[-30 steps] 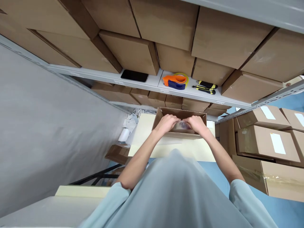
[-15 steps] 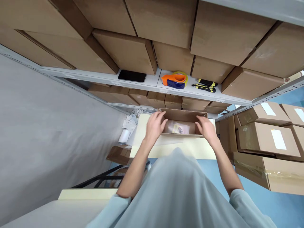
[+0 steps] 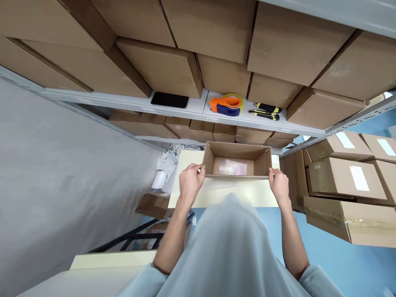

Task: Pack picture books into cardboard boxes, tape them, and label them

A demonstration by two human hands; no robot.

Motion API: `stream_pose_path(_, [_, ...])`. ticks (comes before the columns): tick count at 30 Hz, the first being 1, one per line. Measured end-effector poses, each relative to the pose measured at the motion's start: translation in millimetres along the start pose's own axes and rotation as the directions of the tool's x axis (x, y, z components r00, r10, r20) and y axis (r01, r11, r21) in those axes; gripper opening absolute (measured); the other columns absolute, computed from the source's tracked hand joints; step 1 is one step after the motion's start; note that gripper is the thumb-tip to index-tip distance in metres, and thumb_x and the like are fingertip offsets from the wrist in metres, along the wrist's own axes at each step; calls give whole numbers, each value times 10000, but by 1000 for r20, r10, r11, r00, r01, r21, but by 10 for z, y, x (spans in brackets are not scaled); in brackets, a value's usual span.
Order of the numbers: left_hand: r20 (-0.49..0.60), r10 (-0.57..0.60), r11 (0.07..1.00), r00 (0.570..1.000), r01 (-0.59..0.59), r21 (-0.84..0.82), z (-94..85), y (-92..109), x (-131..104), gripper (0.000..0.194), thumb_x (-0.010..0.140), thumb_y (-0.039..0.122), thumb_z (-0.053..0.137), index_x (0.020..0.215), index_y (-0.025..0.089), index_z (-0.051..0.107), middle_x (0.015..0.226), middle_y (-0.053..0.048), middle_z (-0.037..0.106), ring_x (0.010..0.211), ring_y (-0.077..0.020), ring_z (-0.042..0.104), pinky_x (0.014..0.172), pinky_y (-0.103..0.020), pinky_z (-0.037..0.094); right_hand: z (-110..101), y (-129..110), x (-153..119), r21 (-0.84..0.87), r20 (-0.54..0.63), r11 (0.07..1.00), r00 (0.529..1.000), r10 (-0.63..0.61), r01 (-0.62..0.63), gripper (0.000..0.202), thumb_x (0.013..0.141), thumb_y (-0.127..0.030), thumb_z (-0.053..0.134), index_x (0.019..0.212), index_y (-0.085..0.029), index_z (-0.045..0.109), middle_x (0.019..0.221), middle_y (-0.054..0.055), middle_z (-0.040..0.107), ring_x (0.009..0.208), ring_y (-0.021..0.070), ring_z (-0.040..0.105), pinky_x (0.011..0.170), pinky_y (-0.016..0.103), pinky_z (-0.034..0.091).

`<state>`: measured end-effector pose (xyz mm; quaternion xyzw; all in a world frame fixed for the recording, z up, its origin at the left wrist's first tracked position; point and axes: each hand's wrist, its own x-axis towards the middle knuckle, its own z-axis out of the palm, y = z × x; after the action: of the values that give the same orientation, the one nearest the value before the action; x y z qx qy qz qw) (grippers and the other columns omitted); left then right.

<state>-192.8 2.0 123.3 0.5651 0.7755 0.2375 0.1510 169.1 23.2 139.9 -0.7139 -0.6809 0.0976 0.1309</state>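
Observation:
An open-topped cardboard box (image 3: 237, 151) lies on the pale yellow tabletop (image 3: 222, 196) in front of me. On its floor rests a small clear plastic packet (image 3: 233, 167) with pinkish and yellow contents, too blurred to name. My left hand (image 3: 191, 180) grips the box's near left corner, thumb and fingers closed at the edge. At the near right corner, my right hand (image 3: 279, 182) pinches the box's edge in the same way. Both hands are outside the box.
On the shelf above lie a black phone (image 3: 170, 100), an orange and blue tape dispenser (image 3: 227, 104) and black-yellow utility knives (image 3: 266, 111). Cardboard boxes (image 3: 222, 74) fill the shelves. Labelled cartons (image 3: 337, 181) are stacked at right; a grey wall (image 3: 77, 177) stands at left.
Both hands have moved from the box's inner side walls outward and toward me, onto its near corners. The packet stays inside. More of the box's interior now shows.

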Motion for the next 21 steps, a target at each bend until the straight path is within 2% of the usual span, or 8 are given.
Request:
stream_pose_path(5, [-83, 33, 999, 996, -31, 24, -355, 86, -192, 364, 1036, 397, 559, 1057, 216, 874, 1083, -84, 832, 833, -246, 752, 755, -339, 492, -277, -82, -188, -28, -80, 999, 996, -40, 38, 593, 1158, -456, 328, 941, -136, 779, 884, 135, 743, 642, 189, 618, 632, 316, 303])
stream_pose_path(8, [-96, 0, 997, 995, 7, 75, -435, 65, -294, 359, 1047, 394, 560, 1082, 219, 872, 1110, -82, 831, 837, -263, 748, 722, -353, 475, -258, -122, -277, -12, -71, 999, 996, -52, 51, 618, 1164, -475, 309, 949, -141, 783, 868, 134, 737, 652, 196, 626, 636, 313, 309])
stream_pose_path(11, [-59, -20, 994, 998, 26, 108, -364, -12, -326, 361, 1058, 388, 552, 1108, 212, 864, 1128, -88, 828, 841, -276, 749, 715, -360, 470, -96, -144, -316, -23, -35, 999, 998, -45, 44, 615, 1165, -454, 302, 970, -136, 791, 891, 150, 747, 685, 215, 659, 647, 314, 331])
stream_pose_path(15, [60, -27, 989, 998, 18, 149, -193, -156, -341, 335, 1056, 331, 548, 1091, 178, 845, 1090, -125, 815, 867, -300, 759, 719, -362, 475, 108, -151, -342, -76, 87, 997, 996, 30, -23, 491, 1134, -393, 405, 985, -144, 801, 896, 147, 756, 685, 227, 679, 636, 320, 359])
stream_pose_path(18, [70, -40, 989, 997, 29, 143, -137, -225, -418, 333, 1054, 336, 577, 1241, 168, 796, 1183, -134, 797, 894, -301, 764, 737, -369, 503, 139, -165, -299, -44, 58, 998, 997, 46, -44, 412, 1102, -438, 506, 1255, -158, 765, 1059, 151, 774, 769, 242, 720, 652, 316, 420])
stream_pose_path(21, [23, -58, 987, 998, 54, 148, -148, -227, -529, 447, 1059, 402, 606, 1410, 142, 701, 1286, -153, 762, 915, -302, 766, 766, -382, 532, 115, -222, -127, -2, -52, 1000, 998, 29, -29, 536, 1074, -509, 555, 1496, -189, 641, 1300, 174, 719, 816, 241, 734, 668, 325, 478])
